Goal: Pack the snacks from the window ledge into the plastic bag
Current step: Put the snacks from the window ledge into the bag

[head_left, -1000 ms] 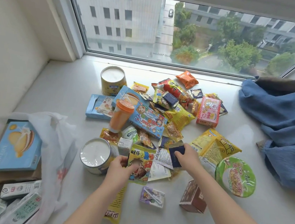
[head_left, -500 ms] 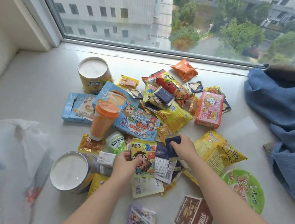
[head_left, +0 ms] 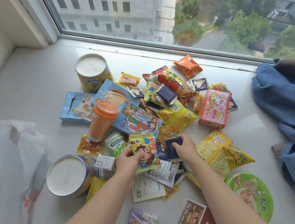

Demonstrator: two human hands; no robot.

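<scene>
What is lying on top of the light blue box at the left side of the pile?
A white sachet with printed text lies on the light blue box. The orange-lidded cup covers the sachet's right edge, so anything there is hidden.

We are looking at a room high in an apartment or dormitory block — a pale stone window ledge (head_left: pixel 34 86) is lying under a wide aluminium-framed window (head_left: pixel 151 43), grey multi-storey buildings (head_left: pixel 100 3) and green treetops (head_left: pixel 246 29) are showing far below, and crumpled blue cloth (head_left: pixel 289 103) is resting at the right.

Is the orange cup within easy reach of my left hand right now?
Probably yes: the orange cup stands upright just beyond the left hand with nothing over it, but that hand already holds a yellow cartoon packet.
</scene>
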